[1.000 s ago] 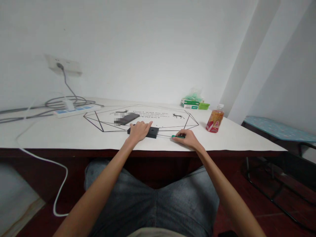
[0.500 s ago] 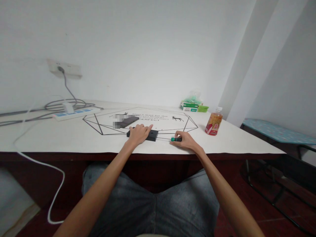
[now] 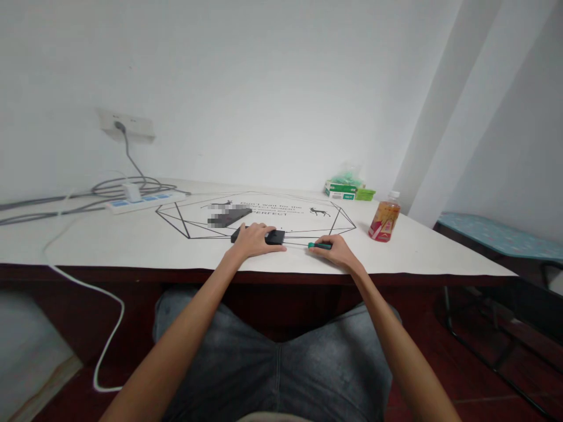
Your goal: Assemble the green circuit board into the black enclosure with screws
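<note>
My left hand (image 3: 256,239) is closed over a flat black box (image 3: 275,237) on the white tabletop, thumb along its near side and fingers across its top. A screwdriver (image 3: 321,245) with a green and black handle lies nearly level in my right hand (image 3: 338,252), pinched between thumb and fingers. Its thin shaft runs left to the right end of the black box. Whether the tip touches a screw there is too small to tell. Behind my left hand lies a dark flat object (image 3: 235,217), partly blurred out.
A bottle of amber drink (image 3: 385,218) stands to the right. Green and white boxes (image 3: 342,190) and a green tray (image 3: 365,194) sit at the back. On the left are a power strip (image 3: 147,202) and coiled grey cable (image 3: 118,186); a white cable (image 3: 103,291) hangs over the table edge.
My left thumb has come down from the top of the black box to its near side. The screwdriver handle has turned slightly in my right hand. The whole view has shifted a little.
</note>
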Motion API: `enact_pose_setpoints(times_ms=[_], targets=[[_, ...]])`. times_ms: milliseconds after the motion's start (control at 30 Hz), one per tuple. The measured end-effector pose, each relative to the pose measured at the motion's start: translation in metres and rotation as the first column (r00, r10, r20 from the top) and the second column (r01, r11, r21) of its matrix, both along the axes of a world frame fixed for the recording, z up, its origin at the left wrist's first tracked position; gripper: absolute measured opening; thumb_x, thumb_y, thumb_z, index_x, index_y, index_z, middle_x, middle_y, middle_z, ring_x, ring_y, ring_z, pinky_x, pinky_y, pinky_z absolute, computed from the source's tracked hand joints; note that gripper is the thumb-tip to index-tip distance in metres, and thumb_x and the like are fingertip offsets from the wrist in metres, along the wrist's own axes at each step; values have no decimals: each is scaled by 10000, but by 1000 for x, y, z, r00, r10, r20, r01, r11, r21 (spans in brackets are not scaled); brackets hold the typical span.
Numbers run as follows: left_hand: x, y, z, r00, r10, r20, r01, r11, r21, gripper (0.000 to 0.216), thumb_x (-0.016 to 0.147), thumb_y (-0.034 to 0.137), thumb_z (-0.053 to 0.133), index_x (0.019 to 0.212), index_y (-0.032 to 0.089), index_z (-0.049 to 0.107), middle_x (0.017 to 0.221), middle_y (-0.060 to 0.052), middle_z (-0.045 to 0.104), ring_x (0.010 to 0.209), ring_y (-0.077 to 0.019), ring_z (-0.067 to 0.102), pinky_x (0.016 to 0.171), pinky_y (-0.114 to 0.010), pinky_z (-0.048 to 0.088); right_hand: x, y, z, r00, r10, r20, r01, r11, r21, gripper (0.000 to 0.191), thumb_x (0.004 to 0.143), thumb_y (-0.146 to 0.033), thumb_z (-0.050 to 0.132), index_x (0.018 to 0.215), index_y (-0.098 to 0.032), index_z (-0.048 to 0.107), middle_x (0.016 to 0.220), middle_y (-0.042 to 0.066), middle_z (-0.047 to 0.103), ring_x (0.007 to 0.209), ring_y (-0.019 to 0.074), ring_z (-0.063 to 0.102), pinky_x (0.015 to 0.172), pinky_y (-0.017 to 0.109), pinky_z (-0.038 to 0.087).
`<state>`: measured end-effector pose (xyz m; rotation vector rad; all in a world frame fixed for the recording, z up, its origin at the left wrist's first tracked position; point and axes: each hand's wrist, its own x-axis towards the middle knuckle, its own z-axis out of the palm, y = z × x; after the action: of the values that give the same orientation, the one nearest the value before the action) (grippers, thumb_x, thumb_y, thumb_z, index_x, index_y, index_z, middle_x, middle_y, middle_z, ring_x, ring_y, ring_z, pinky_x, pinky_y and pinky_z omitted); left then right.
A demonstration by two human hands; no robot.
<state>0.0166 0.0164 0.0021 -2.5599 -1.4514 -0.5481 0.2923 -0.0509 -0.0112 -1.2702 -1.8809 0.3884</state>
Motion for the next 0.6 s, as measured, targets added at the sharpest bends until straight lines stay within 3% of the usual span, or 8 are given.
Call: enact_pose_setpoints(times_ms=[133, 233, 433, 600], targets=[[2, 0, -1, 1000, 9, -5, -9, 1000, 0, 851, 715, 867, 460, 1279, 255, 637, 1294, -144, 637, 1191, -387, 541, 1034, -586, 293, -2, 1, 2, 995, -28, 99, 25, 999, 28, 566, 892, -611, 460, 573, -169, 610, 522, 6, 509, 554, 135, 435, 551, 275, 301], [2, 0, -1, 1000, 19, -13, -19, 1000, 0, 849, 717, 869, 453, 1285, 263, 630, 1312, -142, 629, 1193, -380, 538, 1033, -573, 296, -3, -1, 3, 992, -47, 119, 43, 999, 32, 597, 920, -615, 409, 546, -176, 564, 486, -3, 460, 527, 126, 402, 543, 272, 294], [2, -1, -1, 1000, 22, -15, -22, 1000, 1, 827, 725, 858, 461, 1289, 279, 631, 1302, -129, 639, 1190, -374, 537, 1034, -547, 297, -2, -3, 3, 1000, -1, -8, 1, 1000, 27, 388, 794, -556, 647, 846, -182, 731, 608, 1, 598, 598, 144, 498, 597, 268, 375], [1, 0, -2, 1000, 12, -10, -12, 1000, 13, 851, 731, 857, 454, 1300, 249, 624, 1309, -144, 633, 1176, -371, 552, 1035, -556, 296, 0, -2, 0, 996, -68, -62, 69, 998, 11, 377, 663, -537, 773, 748, -171, 741, 704, 39, 679, 681, 183, 566, 638, 296, 419]])
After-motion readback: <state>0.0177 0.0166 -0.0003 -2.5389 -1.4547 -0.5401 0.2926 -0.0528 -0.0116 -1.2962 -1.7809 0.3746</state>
